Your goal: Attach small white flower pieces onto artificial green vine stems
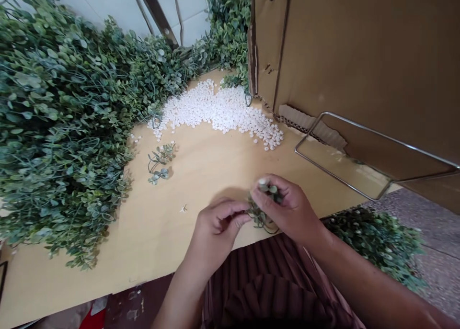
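A small green leafy sprig (259, 215) is between my two hands, over the front edge of the table. My right hand (287, 202) is closed around its upper part, and a small white piece (263, 181) shows at the fingertips. Thumb and forefinger of my left hand (221, 223) pinch at the sprig's left side; the exact part they grip is too small to tell. Many small white discs (223, 109) lie spread towards the back of the table. A loose leafy sprig (160, 162) and a tiny white star-shaped piece (183, 208) rest left of my hands.
A large heap of green foliage (64, 104) covers the table's left side. At the right stands a cardboard box (352, 65), with a metal wire frame (338, 175) before it. More foliage (377, 243) sits below the right edge of the table (151, 243).
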### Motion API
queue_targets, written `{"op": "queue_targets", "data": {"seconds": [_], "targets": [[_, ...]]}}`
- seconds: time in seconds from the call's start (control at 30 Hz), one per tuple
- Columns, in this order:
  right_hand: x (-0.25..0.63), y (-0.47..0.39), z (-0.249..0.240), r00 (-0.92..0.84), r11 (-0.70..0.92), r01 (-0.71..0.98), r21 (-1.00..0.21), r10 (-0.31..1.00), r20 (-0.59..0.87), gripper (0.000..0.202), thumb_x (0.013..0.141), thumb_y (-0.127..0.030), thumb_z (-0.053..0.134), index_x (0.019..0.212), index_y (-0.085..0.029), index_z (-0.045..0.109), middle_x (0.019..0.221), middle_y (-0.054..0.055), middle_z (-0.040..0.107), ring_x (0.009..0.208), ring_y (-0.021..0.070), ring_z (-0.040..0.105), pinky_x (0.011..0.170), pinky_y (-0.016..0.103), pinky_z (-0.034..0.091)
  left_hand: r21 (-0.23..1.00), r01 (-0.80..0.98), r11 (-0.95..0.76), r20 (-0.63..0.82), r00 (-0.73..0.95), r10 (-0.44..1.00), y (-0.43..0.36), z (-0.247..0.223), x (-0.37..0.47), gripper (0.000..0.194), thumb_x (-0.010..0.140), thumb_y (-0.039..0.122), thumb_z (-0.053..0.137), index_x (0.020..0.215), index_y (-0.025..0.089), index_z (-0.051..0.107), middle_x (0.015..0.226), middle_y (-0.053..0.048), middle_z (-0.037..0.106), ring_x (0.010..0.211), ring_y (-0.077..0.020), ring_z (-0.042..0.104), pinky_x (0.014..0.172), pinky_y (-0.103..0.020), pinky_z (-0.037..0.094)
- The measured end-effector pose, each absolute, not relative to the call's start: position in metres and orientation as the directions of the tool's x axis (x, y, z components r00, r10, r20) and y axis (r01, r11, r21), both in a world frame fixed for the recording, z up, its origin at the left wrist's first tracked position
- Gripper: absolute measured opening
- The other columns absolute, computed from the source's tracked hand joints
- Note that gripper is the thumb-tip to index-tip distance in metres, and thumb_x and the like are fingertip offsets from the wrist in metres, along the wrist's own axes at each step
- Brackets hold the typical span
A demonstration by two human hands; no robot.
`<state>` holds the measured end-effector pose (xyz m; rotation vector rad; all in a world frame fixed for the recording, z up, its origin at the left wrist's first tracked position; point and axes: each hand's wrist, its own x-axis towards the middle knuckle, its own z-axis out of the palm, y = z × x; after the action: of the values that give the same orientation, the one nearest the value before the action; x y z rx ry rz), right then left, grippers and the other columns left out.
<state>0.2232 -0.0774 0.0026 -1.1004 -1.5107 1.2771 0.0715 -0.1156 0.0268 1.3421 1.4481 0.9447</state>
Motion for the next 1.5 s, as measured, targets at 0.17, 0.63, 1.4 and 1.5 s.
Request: {"op": "queue_targets", "data": {"seconds": [0.17,0.63,1.4,1.5], "targets": [[0.23,-0.083,0.001,-0.336,0.31,0.235,-0.921,0.915,0.222,0.01,0.071,-0.024,0.063,0.076,-0.019,0.055,0.071,0.001,0.054,0.071,0.0159,0.052,0.063,0.028,0.042,0.979,0.142,0.148,-0.135,-0.094,0.986,-0.102,0.025,0.081,0.003,0.066,0.015,0.069,0.067,0.017,0.071,0.066,-0.003,0.066,0.064,-0.0131,0.06,0.061,-0.022,0.049],[0.237,-0.078,-0.003,-0.152,0.182,0.232,-0.955,0.977,0.149,0.009,0.081,-0.022,0.052,0.077,-0.016,0.057,0.068,0.002,0.061,0.063,0.0133,0.058,0.058,0.023,0.046,0.862,0.507,-0.001,0.024,-0.039,0.999,-0.022,0.018,0.087,0.013,0.071,0.017,0.061,0.079,0.015,0.071,0.076,-0.006,0.068,0.067,-0.0142,0.059,0.065,-0.025,0.047],[0.234,-0.075,0.001,-0.091,0.213,0.194,-0.958,0.976,0.198,0.014,0.074,-0.015,0.052,0.061,-0.017,0.056,0.055,-0.002,0.056,0.052,0.0096,0.053,0.051,0.019,0.043,0.919,-0.197,0.343,-0.339,0.054,0.939,-0.067,0.022,0.094,0.017,0.058,0.023,0.077,0.072,0.016,0.073,0.058,0.0,0.067,0.054,-0.0075,0.057,0.056,-0.019,0.046],[0.234,-0.075,0.002,-0.1,0.207,0.21,-0.955,0.977,0.189,0.015,0.072,-0.015,0.051,0.058,-0.017,0.054,0.054,-0.002,0.052,0.051,0.0091,0.05,0.05,0.02,0.041,0.91,-0.216,0.353,-0.353,0.041,0.935,-0.068,0.017,0.096,0.017,0.056,0.024,0.079,0.07,0.016,0.073,0.058,0.001,0.066,0.054,-0.0073,0.056,0.057,-0.02,0.047]]}}
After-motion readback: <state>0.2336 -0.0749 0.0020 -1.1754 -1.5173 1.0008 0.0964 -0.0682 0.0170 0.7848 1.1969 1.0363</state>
